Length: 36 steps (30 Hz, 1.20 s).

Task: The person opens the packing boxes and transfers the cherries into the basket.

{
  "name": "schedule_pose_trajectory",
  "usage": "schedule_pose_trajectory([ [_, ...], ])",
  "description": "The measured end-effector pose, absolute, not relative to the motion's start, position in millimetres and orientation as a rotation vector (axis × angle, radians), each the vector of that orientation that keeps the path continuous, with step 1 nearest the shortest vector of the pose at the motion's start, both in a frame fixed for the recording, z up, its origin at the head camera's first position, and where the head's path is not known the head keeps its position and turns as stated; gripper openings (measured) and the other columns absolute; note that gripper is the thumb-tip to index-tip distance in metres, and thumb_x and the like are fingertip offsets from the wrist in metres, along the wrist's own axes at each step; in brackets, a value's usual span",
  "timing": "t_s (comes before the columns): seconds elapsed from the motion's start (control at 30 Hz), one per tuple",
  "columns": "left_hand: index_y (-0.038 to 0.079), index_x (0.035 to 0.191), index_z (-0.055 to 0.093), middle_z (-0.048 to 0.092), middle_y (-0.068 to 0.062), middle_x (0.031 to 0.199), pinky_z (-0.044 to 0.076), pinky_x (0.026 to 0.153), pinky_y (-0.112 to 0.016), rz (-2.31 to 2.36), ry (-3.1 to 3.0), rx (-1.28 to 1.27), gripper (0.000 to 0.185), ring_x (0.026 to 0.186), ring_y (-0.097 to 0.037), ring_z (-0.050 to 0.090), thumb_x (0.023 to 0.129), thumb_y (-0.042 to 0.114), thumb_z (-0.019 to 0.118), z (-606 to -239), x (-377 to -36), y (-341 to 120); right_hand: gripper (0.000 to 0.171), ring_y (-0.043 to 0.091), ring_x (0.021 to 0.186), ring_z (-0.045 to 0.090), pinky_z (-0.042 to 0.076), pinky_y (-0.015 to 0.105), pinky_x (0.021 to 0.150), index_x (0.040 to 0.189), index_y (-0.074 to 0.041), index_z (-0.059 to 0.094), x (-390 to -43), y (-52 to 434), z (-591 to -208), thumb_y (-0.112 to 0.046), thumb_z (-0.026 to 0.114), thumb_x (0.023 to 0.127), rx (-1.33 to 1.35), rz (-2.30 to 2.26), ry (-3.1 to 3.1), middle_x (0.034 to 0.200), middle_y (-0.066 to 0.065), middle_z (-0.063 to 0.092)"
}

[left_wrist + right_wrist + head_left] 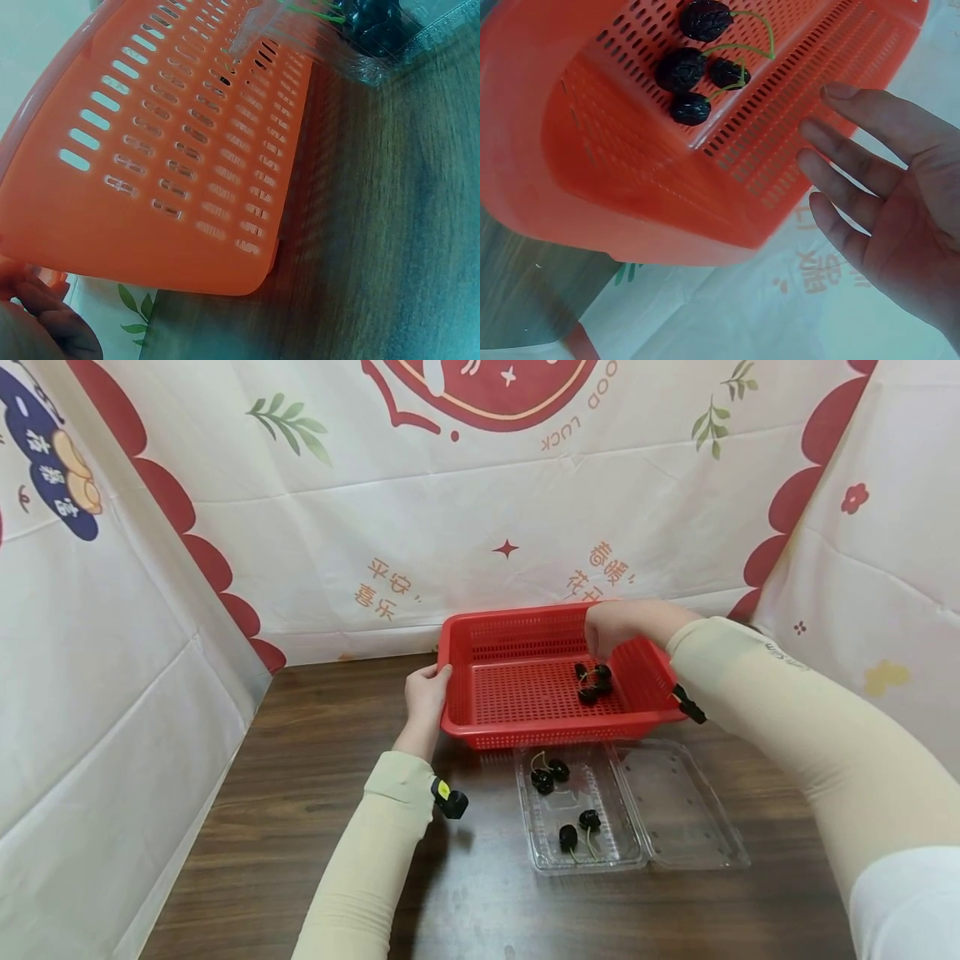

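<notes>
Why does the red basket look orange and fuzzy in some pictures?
In the head view the basket is true red and sharp. In the left wrist view the basket sits too close, so it blurs and washes out orange. In the right wrist view it is orange too, but the cherries stay sharp.

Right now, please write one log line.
left hand: holds basket rim | right hand: open above cherries

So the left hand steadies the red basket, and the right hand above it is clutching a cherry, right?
Not quite. The left hand does grip the red basket at its rim, but the right hand holds nothing: the right wrist view shows its fingers straight and bare, with the cherries lying in the basket.
</notes>
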<state>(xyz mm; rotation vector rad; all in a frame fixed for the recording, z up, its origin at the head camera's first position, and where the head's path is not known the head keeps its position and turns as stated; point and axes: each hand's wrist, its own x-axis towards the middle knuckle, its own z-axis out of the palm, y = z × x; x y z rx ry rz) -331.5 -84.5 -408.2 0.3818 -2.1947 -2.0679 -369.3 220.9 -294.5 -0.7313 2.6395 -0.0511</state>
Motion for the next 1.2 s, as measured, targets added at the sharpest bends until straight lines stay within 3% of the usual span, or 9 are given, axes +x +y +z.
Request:
schedule_pose_trajectory([
  [0.17,0.000,0.117,0.069,0.068,-0.019,0.107,0.055,0.083,-0.043,-2.051,-2.204,0.392,0.029,0.090,-0.029,0.066,0.095,0.018,0.064,-408,-332,-84,0.017,0.026,0.090,0.067,0.057,0.042,0.075,0.098,-0.002,0.074,-361,217,-289,0.000,0.073,0.082,-0.759,-0.090,2.651,0.098,0.010,0.071],
  [0.23,0.000,0.117,0.069,0.068,-0.018,0.106,0.056,0.082,-0.043,-2.034,-2.214,0.397,0.029,0.090,-0.029,0.066,0.095,0.018,0.064,-408,-333,-83,0.009,0.021,0.080,0.065,0.056,0.038,0.070,0.089,-0.002,0.073,-358,216,-287,0.001,0.072,0.082,-0.773,-0.099,2.650,0.088,0.006,0.069],
  [0.27,0.001,0.117,0.070,0.068,-0.018,0.106,0.056,0.082,-0.043,-2.026,-2.218,0.401,0.029,0.090,-0.029,0.066,0.094,0.019,0.064,-408,-333,-83,0.007,0.016,0.070,0.060,0.054,0.033,0.063,0.079,-0.004,0.070,-357,215,-287,0.002,0.070,0.081,-0.781,-0.094,2.647,0.078,0.001,0.064],
  [0.33,0.001,0.116,0.070,0.068,-0.018,0.106,0.056,0.081,-0.043,-2.000,-2.231,0.408,0.029,0.091,-0.030,0.066,0.094,0.019,0.064,-407,-332,-83,0.025,0.009,0.056,0.040,0.040,0.026,0.052,0.063,-0.011,0.056,-354,214,-285,0.002,0.067,0.081,-0.802,-0.066,2.645,0.062,-0.005,0.047],
  [0.47,0.002,0.115,0.071,0.068,-0.018,0.105,0.056,0.081,-0.044,-1.965,-2.245,0.416,0.029,0.093,-0.032,0.066,0.094,0.020,0.065,-407,-331,-84,0.042,0.014,0.053,0.015,0.019,0.028,0.050,0.058,-0.018,0.032,-346,209,-282,0.004,0.061,0.079,-0.815,0.015,2.631,0.056,-0.003,0.020],
  [0.77,0.000,0.113,0.070,0.067,-0.018,0.104,0.055,0.081,-0.043,-1.961,-2.256,0.389,0.027,0.093,-0.033,0.065,0.095,0.020,0.063,-408,-331,-83,0.039,0.013,0.053,0.018,0.021,0.029,0.051,0.058,-0.019,0.036,-322,204,-276,0.003,0.060,0.079,-0.870,0.164,2.718,0.056,-0.004,0.022],
  [0.87,0.000,0.113,0.069,0.067,-0.019,0.105,0.055,0.082,-0.043,-1.973,-2.258,0.389,0.028,0.094,-0.034,0.064,0.095,0.020,0.063,-407,-331,-83,0.027,0.011,0.056,0.037,0.037,0.029,0.053,0.064,-0.018,0.056,-312,205,-275,-0.003,0.069,0.082,-0.872,0.166,2.757,0.060,-0.007,0.043],
  [1.0,-0.001,0.113,0.068,0.066,-0.021,0.108,0.055,0.082,-0.044,-1.977,-2.257,0.383,0.028,0.095,-0.035,0.064,0.095,0.019,0.062,-407,-330,-83,0.012,0.015,0.076,0.060,0.053,0.038,0.069,0.088,-0.015,0.074,-299,206,-276,-0.008,0.079,0.079,-0.912,0.150,2.794,0.085,-0.002,0.068],
  [1.2,-0.002,0.111,0.069,0.066,-0.022,0.107,0.055,0.082,-0.044,-1.978,-2.251,0.379,0.027,0.093,-0.034,0.064,0.095,0.019,0.063,-406,-330,-82,0.012,0.014,0.070,0.059,0.051,0.035,0.064,0.078,-0.017,0.073,-284,204,-280,-0.006,0.078,0.077,-1.104,0.192,2.824,0.078,-0.005,0.067],
])
